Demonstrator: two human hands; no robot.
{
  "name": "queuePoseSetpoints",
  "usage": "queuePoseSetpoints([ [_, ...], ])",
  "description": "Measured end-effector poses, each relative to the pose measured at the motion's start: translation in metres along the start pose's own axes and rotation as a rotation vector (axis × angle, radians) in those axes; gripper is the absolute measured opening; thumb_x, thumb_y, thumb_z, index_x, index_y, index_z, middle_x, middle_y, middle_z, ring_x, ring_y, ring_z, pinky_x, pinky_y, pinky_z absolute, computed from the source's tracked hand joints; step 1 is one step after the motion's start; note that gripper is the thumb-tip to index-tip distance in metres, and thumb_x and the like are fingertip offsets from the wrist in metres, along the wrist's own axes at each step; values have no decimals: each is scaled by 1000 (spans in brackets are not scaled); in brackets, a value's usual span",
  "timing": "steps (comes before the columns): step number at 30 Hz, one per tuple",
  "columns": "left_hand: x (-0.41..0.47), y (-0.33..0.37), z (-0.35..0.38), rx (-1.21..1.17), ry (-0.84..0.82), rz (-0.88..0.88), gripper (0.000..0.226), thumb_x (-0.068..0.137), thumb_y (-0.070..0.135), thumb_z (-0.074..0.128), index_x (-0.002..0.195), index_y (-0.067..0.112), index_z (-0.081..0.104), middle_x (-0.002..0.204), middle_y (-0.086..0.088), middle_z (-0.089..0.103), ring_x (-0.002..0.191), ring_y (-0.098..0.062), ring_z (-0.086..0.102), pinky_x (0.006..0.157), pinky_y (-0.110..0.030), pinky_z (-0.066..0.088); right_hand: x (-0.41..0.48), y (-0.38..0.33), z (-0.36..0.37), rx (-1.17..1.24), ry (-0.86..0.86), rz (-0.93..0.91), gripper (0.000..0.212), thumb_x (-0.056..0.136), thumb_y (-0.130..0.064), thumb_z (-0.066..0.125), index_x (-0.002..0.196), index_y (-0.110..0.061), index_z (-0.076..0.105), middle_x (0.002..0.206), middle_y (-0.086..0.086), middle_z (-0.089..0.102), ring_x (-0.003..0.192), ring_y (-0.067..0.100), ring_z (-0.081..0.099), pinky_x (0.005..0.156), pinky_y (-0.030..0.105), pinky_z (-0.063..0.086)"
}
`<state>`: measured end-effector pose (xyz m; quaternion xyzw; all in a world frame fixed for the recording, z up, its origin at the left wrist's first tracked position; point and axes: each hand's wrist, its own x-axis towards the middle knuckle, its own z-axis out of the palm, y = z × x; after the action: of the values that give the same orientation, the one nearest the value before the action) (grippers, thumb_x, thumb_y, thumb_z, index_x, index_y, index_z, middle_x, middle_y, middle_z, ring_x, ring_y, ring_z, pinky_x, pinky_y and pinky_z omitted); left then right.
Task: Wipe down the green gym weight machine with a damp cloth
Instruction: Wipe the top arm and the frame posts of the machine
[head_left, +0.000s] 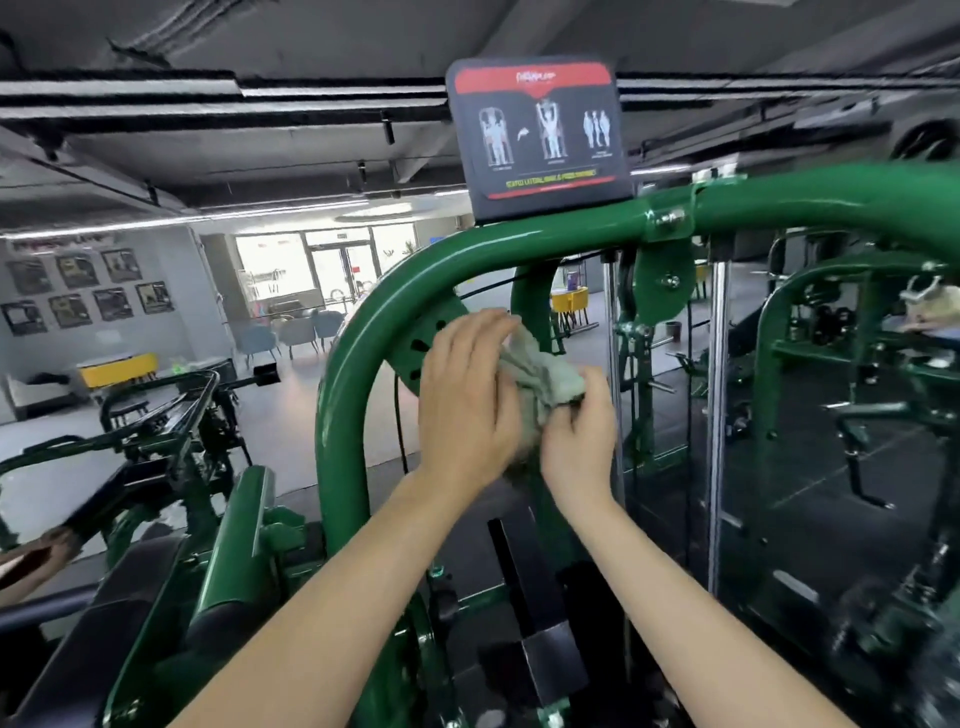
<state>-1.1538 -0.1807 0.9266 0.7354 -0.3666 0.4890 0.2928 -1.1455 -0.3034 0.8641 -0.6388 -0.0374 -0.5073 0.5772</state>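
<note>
I have both hands on the cloth (540, 371), a crumpled pale-green rag bunched between them at the middle of the view. My right hand (579, 441) grips its lower end, the fingers curled in around the fabric. My left hand (467, 400) lies against the cloth's left side with the fingers fairly straight and spread over it, and the fingertips reach toward the top of the bundle; I read that as a flat press and not a pinch, though the motion blur there keeps me from being sure of the thumb.

The cloth sits just in front of an upright green post (530, 291) of the weight machine, inside the big curved green frame tube (363, 332) that arches up from the lower left and runs across to the right. Whether the rag actually touches the post I cannot tell. Just left of my left hand is a round green plate with dark slots (423, 338), fixed behind the tube.

Above, a black and red instruction placard (540, 140) stands on top of the tube. To the right, chrome guide rods (719, 374) run vertically. Further off on the left are yellow tables (117, 369), grey chairs (291, 332) and framed pictures (83, 296) on the wall.
</note>
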Motion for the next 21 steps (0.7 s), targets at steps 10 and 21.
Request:
queuePoseSetpoints([
  [10, 94, 28, 117, -437, -541, -565, 48, 103, 14, 57, 149, 13, 45, 129, -4, 59, 100, -18, 60, 94, -34, 51, 91, 18, -65, -73, 518, -41, 13, 102, -10, 56, 114, -14, 54, 124, 5, 56, 114, 19, 57, 98, 41, 51],
  [21, 130, 19, 195, -777, -374, -807, 36, 106, 6, 41, 140, 9, 54, 125, -12, 65, 110, -25, 60, 81, -25, 48, 155, 67, -62, -703, 46, -290, 60, 83, 18, 53, 140, -1, 57, 143, 13, 58, 138, 31, 47, 122, 46, 34],
])
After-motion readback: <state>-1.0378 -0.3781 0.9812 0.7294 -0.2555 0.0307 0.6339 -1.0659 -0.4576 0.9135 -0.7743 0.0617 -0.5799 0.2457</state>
